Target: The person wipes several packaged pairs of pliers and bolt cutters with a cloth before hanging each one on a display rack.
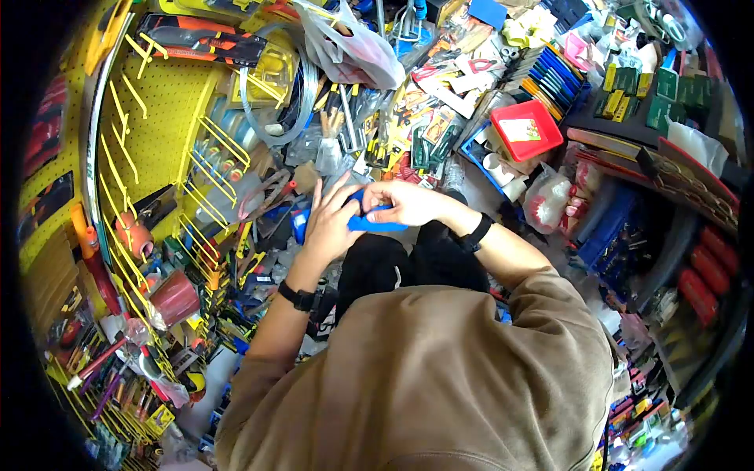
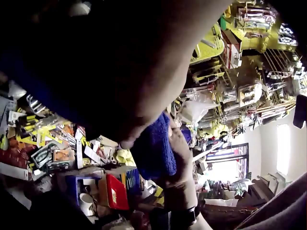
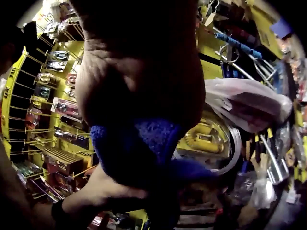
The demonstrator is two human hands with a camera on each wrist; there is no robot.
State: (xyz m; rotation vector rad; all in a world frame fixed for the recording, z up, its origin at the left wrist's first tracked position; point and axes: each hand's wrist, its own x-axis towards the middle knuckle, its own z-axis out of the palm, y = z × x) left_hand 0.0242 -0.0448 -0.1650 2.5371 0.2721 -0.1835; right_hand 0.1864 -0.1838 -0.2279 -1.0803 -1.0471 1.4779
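Note:
In the head view a blue cloth (image 1: 380, 224) is between both hands, in front of the person's lap. It has a fuzzy, looped weave and looks folded in the right wrist view, where the cloth (image 3: 156, 136) is partly in shadow. The left hand (image 1: 331, 221) holds its left side, fingers spread over the top. From the other side the right hand (image 1: 408, 202) pinches it with thumb and bent fingers. More of the blue cloth (image 2: 160, 148) shows between the hands in the left wrist view. A blue end (image 1: 299, 226) sticks out left of the left hand.
A yellow pegboard (image 1: 169, 102) with projecting hooks rises on the left. Packaged tools (image 1: 424, 141) lie heaped ahead, near a white plastic bag (image 1: 353, 47). A red tray (image 1: 528, 130) and a bag with red and white contents (image 1: 554, 200) stand to the right.

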